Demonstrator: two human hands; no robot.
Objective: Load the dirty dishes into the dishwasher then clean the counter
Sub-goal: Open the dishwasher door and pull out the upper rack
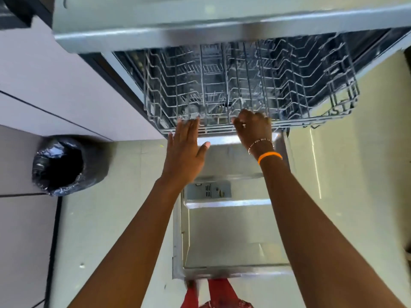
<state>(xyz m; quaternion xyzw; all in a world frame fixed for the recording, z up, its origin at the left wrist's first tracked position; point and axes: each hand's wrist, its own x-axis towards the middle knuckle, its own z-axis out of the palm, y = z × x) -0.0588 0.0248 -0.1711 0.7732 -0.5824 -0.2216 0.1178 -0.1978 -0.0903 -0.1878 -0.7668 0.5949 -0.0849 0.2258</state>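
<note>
The dishwasher stands open below me, its steel door (233,238) folded down flat over the floor. A grey wire rack (289,85) with no dishes in it sticks out of the machine above the door. My right hand (253,127) curls its fingers over the rack's front rail near the middle. My left hand (185,145) lies flat with straight fingers, its fingertips touching the same front rail a little to the left. The detergent compartment (209,190) shows on the door's inner face.
A round bin lined with a black bag (60,165) stands on the floor to the left. Pale cabinet fronts (55,85) run along the left side. The counter edge (200,25) overhangs the rack. Tiled floor (344,174) lies to the right of the door.
</note>
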